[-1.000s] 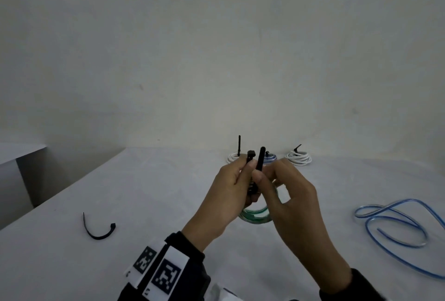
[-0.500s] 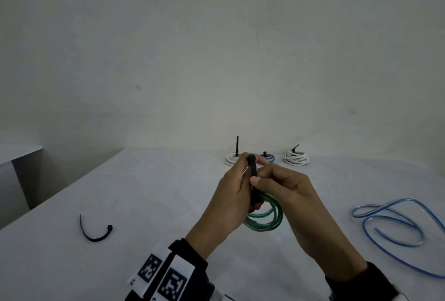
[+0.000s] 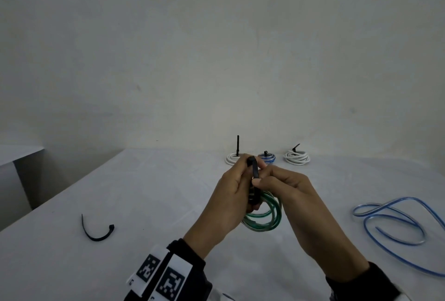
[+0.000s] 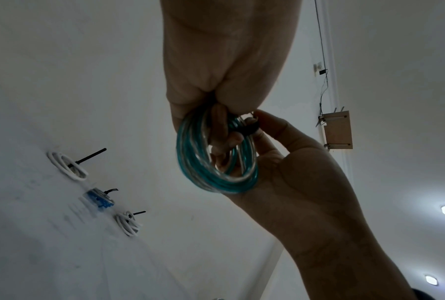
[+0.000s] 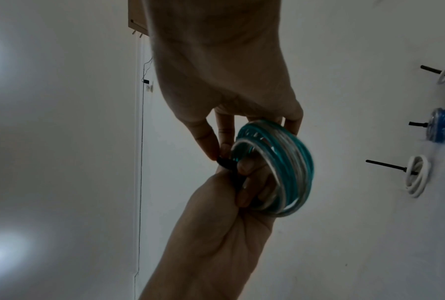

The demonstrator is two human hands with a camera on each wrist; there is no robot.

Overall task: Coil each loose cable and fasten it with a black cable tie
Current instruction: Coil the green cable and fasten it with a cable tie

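Note:
A coil of green and clear cable (image 3: pixel 265 219) is held above the table between both hands. My left hand (image 3: pixel 240 180) grips the coil (image 4: pixel 216 162) with fingers through its loop, the thumb by the head of a black cable tie (image 3: pixel 254 173). The strap runs down around the coil's strands. My right hand (image 3: pixel 262 180) pinches the tie (image 5: pixel 225 162) between thumb and fingertips beside the coil (image 5: pixel 288 162). In the left wrist view the tie (image 4: pixel 249 127) shows as a dark loop at the coil's top edge. Whether its tail sits in the head is hidden.
A spare black tie (image 3: pixel 96 231) lies on the white table (image 3: pixel 149 195) at the left. A loose blue cable (image 3: pixel 395 223) sprawls at the right. Three tied coils stand at the back: white (image 3: pixel 232 158), blue (image 3: pixel 267 157), white (image 3: pixel 297 157).
The tie's free tail no longer sticks up beside its head. My right hand has moved down along the strap, and the green coil hangs lower and more in view.

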